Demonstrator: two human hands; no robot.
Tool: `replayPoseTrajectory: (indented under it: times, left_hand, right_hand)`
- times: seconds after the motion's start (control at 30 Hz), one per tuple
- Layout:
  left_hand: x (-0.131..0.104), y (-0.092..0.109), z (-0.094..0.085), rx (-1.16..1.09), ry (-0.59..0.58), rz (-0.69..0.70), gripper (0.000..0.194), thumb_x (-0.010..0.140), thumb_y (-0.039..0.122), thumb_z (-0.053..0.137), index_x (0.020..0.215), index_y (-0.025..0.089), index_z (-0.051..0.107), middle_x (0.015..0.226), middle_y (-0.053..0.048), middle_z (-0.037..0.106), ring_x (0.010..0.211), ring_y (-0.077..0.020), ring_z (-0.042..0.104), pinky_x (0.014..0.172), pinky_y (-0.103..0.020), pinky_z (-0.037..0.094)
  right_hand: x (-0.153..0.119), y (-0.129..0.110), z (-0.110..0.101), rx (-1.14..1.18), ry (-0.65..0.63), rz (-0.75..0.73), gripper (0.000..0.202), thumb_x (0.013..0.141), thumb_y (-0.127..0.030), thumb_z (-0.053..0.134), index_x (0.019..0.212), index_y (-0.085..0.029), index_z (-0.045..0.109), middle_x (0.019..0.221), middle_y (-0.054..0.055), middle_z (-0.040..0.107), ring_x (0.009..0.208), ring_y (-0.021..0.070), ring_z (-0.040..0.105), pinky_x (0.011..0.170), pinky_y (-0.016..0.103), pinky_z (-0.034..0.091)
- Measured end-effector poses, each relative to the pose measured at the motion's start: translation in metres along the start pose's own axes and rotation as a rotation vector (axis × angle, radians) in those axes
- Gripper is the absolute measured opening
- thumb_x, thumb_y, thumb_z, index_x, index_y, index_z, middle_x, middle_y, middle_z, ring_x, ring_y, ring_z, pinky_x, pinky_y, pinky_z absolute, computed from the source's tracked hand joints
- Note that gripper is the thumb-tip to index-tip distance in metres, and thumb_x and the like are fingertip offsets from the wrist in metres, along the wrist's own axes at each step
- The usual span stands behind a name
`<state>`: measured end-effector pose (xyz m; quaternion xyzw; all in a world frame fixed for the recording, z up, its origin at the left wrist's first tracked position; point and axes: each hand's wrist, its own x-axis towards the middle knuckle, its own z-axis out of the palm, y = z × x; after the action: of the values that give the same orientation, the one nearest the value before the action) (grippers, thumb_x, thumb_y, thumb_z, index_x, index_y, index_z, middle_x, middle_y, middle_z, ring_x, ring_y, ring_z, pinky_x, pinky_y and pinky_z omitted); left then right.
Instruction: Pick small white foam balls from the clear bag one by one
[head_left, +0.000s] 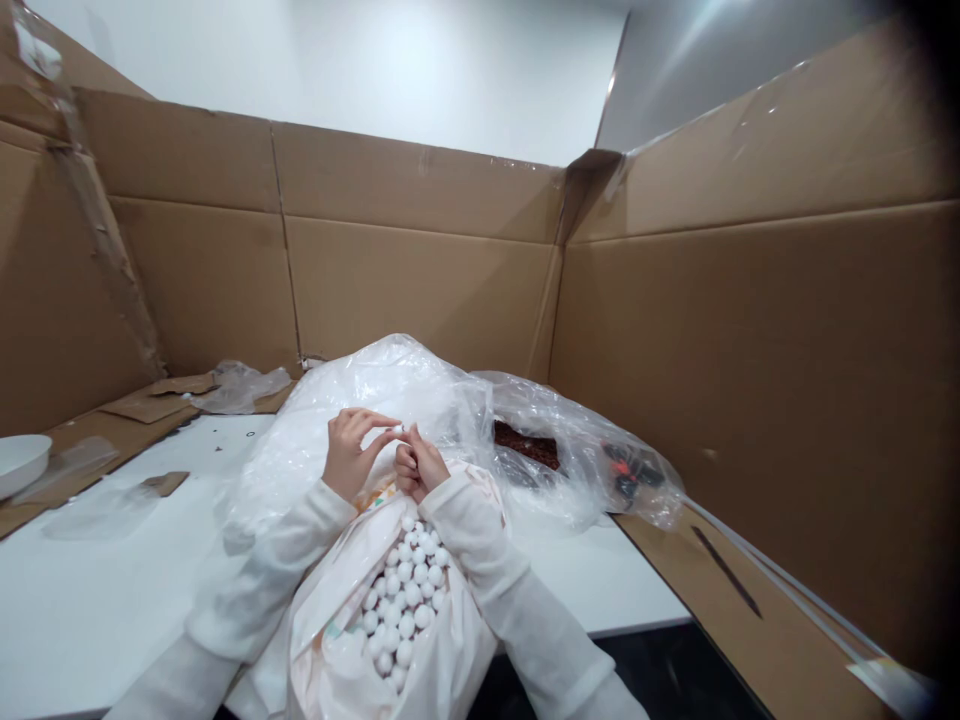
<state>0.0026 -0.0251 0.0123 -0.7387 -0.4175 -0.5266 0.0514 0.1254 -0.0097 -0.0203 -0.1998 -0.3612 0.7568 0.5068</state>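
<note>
My left hand (354, 450) has thumb and forefinger drawn together at the tips, pinching a small white ball (399, 429) with a dark speck on it. My right hand (422, 464) meets it from the right, its fingers curled and its thumb and fingertip closed beside the ball. Whatever the right fingers grip is too small to name. Below both hands a white plastic bag (330, 610) with coloured print gapes open, full of many white balls (406, 596). White sleeves cover both forearms.
Behind my hands lies a big clear plastic bag (397, 370) with white contents. Right of it, clear plastic covers a dark brown piece (526, 444) and a black-and-red item (632, 470). A white bowl (22, 462) stands far left. Cardboard walls (420, 190) surround the white tabletop (82, 590).
</note>
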Motion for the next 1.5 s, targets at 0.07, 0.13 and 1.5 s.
replayPoseTrajectory:
  times: [0.07, 0.13, 1.5]
  left_hand:
    - [0.003, 0.014, -0.019, -0.071, 0.002, 0.022, 0.017, 0.080, 0.036, 0.051, 0.081, 0.023, 0.062, 0.084, -0.003, 0.064, 0.086, -0.0210, 0.052, 0.084, -0.037, 0.035]
    - [0.002, 0.031, -0.042, -0.148, -0.116, 0.059, 0.021, 0.081, 0.039, 0.048, 0.083, 0.024, 0.062, 0.087, -0.004, 0.064, 0.087, -0.0217, 0.053, 0.082, -0.035, 0.039]
    - [-0.002, -0.025, 0.021, -0.117, -0.233, -0.117, 0.033, 0.089, 0.035, 0.028, 0.072, 0.019, 0.052, 0.068, -0.001, 0.053, 0.069, -0.0160, 0.051, 0.067, -0.026, 0.037]
  right_hand:
    - [0.003, -0.003, -0.005, 0.138, 0.017, 0.067, 0.019, 0.076, -0.035, 0.051, 0.080, -0.017, 0.053, 0.041, -0.011, 0.030, 0.032, 0.0032, 0.014, 0.032, 0.016, 0.004]
    - [0.005, -0.006, -0.010, 0.260, 0.054, 0.091, 0.009, 0.076, -0.021, 0.046, 0.080, -0.016, 0.053, 0.042, -0.010, 0.029, 0.032, 0.0042, 0.016, 0.032, 0.016, 0.006]
    - [0.006, -0.004, -0.018, 0.345, 0.014, 0.184, 0.019, 0.082, -0.017, 0.032, 0.066, -0.017, 0.043, 0.040, -0.009, 0.026, 0.031, 0.0052, 0.018, 0.029, 0.016, 0.012]
